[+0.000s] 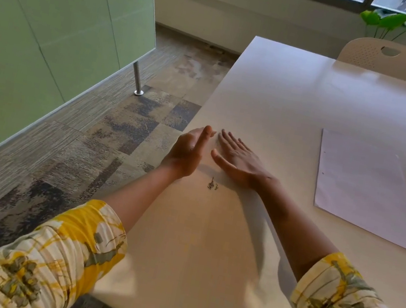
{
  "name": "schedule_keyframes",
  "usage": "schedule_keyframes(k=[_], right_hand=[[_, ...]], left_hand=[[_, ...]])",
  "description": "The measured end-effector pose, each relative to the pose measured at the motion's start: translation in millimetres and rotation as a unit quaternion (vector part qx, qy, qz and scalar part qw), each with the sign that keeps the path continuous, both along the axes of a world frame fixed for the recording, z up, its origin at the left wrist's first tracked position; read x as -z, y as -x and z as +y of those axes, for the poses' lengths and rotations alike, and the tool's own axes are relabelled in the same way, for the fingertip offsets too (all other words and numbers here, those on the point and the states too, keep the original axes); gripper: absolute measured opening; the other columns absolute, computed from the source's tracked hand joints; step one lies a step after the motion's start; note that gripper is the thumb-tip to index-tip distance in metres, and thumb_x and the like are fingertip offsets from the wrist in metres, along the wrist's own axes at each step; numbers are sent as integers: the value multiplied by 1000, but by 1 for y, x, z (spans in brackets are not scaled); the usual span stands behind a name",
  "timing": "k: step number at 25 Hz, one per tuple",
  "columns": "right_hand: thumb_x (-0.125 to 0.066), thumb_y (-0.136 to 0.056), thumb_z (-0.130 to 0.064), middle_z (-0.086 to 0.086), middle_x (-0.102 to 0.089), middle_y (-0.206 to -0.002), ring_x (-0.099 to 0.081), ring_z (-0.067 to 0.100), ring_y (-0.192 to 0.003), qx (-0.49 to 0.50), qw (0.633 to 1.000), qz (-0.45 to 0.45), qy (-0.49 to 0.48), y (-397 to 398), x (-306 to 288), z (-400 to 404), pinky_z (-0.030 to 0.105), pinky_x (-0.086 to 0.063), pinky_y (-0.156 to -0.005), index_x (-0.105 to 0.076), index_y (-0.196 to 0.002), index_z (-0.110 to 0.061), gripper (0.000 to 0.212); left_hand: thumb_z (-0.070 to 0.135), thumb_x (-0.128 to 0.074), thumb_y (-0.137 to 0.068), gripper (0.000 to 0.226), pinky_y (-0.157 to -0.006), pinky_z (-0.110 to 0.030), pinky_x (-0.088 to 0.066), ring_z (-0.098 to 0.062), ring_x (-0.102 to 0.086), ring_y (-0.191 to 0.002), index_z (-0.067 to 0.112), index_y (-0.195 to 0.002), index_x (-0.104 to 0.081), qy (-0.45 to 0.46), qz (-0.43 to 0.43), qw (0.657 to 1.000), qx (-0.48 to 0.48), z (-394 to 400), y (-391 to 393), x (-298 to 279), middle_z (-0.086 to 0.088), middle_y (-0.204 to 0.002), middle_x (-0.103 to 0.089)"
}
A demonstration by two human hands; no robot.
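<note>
My right hand (238,161) lies flat, palm down, on the white table (288,93) near its left edge, fingers straight and pointing away from me. My left hand (188,151) is held just beyond that edge with the palm turned up and sideways, fingers straight, its fingertips close to those of the right hand. It holds nothing that I can see. A small heap of dark crumbs (212,184) lies on the table just behind the right wrist, between my two forearms.
A white sheet of paper (364,185) lies on the table to the right. A beige chair (387,57) stands at the far side, with a green plant (388,22) behind it. A green partition (42,30) on a metal leg (137,80) stands left over patterned carpet.
</note>
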State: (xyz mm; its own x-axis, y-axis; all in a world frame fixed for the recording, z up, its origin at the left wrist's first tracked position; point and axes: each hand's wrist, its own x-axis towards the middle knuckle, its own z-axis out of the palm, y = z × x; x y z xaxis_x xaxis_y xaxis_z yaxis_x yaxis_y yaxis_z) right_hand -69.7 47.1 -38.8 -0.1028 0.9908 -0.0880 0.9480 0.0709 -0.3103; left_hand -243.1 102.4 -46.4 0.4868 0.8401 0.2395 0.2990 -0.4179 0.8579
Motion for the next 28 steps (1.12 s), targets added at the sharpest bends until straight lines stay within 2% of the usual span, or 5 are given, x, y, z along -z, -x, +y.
schedule_keyframes(k=[9, 13, 17, 23, 28], right_hand=[[-5, -74, -93, 2, -24, -162, -27, 21, -148, -20, 982, 188, -12, 47, -5, -66, 38, -20, -117, -15, -158, -25, 109], [-28, -100, -55, 12, -71, -115, -69, 15, -103, 182, 807, 520, -210, 49, -19, -89, 38, -53, -98, -62, -129, -6, 67], [-44, -105, -26, 4, -60, -63, -49, 11, -53, 388, 777, 371, -330, 37, -19, -120, 16, -41, -54, -71, -91, -24, 31], [-53, -100, -27, 1, -57, -137, -43, 19, -130, 356, 908, 138, -171, 45, -10, -153, 33, -27, -111, -67, -120, -19, 26], [-25, -94, -70, 13, -2, -165, 2, 25, -152, 411, 909, 35, -57, 60, -2, -187, 39, 7, -120, -8, -157, -5, 92]], left_hand=[[65, -21, -95, 77, -91, -10, -37, -11, -57, -121, 12, -132, -62, 37, -44, 998, -2, -5, 1, -3, -2, -129, -65], [63, -21, -96, 75, -89, -9, -37, -13, -59, -119, 11, -129, -63, 22, -35, 999, 7, -7, 3, -2, -3, -126, -67], [73, -18, -90, 86, -90, -10, -40, -11, -60, -115, 12, -127, -65, 17, -34, 999, 16, -7, 4, -1, -1, -122, -68], [78, -18, -87, 90, -98, -24, -42, -11, -60, -116, 13, -126, -66, 26, -13, 999, 42, -10, 6, -4, 1, -122, -69], [66, -17, -95, 79, -93, -26, -41, -13, -60, -114, 12, -122, -68, 6, 23, 999, 41, -11, 6, -4, -2, -122, -70]])
